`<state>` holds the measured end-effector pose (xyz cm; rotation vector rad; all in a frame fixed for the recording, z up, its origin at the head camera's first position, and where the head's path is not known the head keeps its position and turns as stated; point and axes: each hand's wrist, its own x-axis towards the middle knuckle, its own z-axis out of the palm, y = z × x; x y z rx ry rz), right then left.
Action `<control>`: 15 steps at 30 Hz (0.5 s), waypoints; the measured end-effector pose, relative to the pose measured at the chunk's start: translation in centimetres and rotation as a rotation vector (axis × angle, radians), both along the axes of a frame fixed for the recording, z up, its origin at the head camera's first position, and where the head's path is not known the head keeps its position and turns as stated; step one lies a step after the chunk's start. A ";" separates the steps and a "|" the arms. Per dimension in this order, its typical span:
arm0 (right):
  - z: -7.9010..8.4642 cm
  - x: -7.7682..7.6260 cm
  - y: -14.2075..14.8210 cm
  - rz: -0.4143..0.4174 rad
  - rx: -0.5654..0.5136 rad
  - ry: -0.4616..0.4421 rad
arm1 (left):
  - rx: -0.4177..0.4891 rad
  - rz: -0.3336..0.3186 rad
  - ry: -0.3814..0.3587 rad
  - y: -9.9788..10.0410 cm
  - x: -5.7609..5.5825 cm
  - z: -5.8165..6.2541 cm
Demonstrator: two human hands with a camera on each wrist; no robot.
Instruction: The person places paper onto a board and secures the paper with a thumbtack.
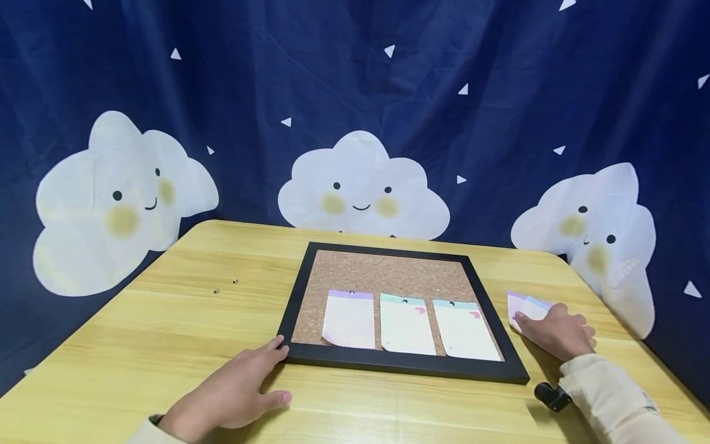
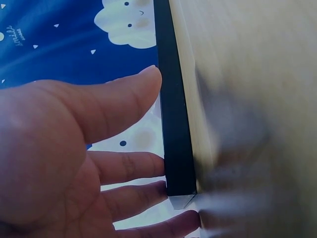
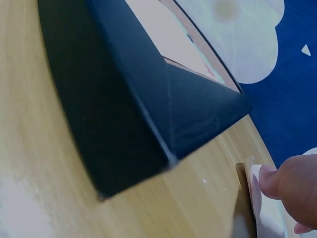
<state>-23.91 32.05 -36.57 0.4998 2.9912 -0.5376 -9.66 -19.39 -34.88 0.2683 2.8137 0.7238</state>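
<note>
A black-framed cork board [image 1: 388, 271] lies on the table with three note sheets fixed along its near half: one purple-topped note [image 1: 349, 320] and two teal-topped notes [image 1: 407, 327]. Each has a small dark pin at its top edge. My left hand [image 1: 238, 385] touches the board's near left corner with straight fingers, and its thumb is spread apart. In the left wrist view several fingertips meet the black frame [image 2: 176, 109]. To the right of the board, my right hand [image 1: 557, 333] pinches loose purple and blue note sheets [image 1: 521, 303] under its thumb; its other fingers are partly hidden.
Two small shiny pins [image 1: 225, 286] lie on the wooden table [image 1: 138, 345] left of the board. A tiny pale speck [image 1: 438, 290] shows on the cork. A dark blue curtain [image 1: 333, 74] with clouds hangs behind the table's far edge.
</note>
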 end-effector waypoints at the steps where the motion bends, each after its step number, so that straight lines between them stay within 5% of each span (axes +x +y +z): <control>1: 0.0 0.0 0.1 -0.004 0.000 -0.006 | 0.001 0.000 0.001 0.0 0.0 0.0; 7: 0.1 0.2 0.2 -0.005 0.001 -0.008 | 0.007 -0.012 0.016 0.0 0.0 0.0; 15: 0.9 0.3 0.5 0.114 -0.015 0.040 | 0.008 -0.006 0.012 0.0 0.0 0.0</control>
